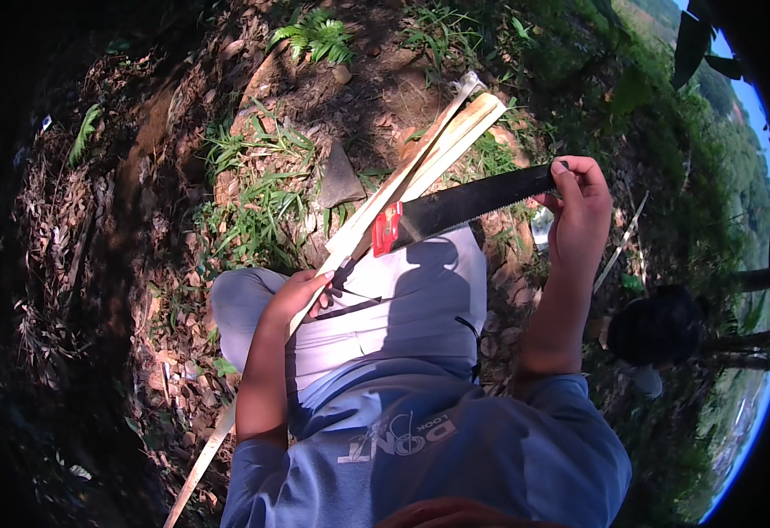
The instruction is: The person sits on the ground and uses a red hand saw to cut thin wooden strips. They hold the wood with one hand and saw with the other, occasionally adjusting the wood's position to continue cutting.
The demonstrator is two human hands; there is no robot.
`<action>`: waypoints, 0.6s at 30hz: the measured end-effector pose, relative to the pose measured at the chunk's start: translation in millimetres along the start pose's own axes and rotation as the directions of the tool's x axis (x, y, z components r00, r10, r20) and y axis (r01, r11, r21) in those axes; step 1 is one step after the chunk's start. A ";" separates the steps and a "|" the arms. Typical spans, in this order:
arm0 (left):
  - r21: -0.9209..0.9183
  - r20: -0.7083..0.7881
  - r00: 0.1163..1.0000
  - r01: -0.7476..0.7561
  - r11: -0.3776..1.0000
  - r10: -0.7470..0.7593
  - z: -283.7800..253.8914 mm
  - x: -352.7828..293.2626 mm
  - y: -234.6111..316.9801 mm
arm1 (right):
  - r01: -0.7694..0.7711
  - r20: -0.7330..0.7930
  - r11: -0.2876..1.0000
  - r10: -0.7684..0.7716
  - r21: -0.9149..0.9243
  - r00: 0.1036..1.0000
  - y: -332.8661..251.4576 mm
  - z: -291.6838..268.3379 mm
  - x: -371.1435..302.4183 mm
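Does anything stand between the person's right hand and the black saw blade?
Nothing visible does: the right hand already has its fingers on the far end of the black saw blade. The red piece is at the blade's other end, by the pale wooden strips, so it leaves that grip unobstructed.

Black blade (481,201); red tag (386,230); pale-yellow strips (457,139); light-grey trousers (336,348); blue shirt (508,444)
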State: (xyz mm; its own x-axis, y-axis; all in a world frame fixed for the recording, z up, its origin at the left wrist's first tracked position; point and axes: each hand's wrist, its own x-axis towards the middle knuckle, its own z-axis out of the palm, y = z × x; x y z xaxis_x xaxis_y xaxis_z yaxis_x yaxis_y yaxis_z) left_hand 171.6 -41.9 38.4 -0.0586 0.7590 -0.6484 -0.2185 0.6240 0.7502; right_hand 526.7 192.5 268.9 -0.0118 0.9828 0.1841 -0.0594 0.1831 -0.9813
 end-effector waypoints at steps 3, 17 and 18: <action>0.039 -0.150 0.986 -0.062 0.997 0.067 5.4 -5.2 6.2 | 0.133 0.021 0.981 -0.137 0.145 0.990 -40.7 -24.0 -2.7; 0.235 0.214 0.763 -0.647 0.726 0.611 104.6 -115.7 67.1 | 0.090 0.254 0.996 -0.087 -0.001 0.963 -95.3 -164.9 118.8; 0.345 0.228 0.748 -0.661 0.666 0.624 105.6 -114.1 59.0 | 0.077 0.269 0.997 -0.066 -0.030 0.961 -91.8 -172.4 150.3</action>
State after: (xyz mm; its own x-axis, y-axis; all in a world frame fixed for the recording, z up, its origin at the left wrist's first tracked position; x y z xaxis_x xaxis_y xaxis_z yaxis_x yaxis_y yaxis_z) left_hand 268.2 -72.1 170.3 0.0424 0.9990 0.0126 0.2293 -0.0220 0.9731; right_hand 702.5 327.2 376.9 -0.2763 0.9262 0.2567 -0.0303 0.2585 -0.9655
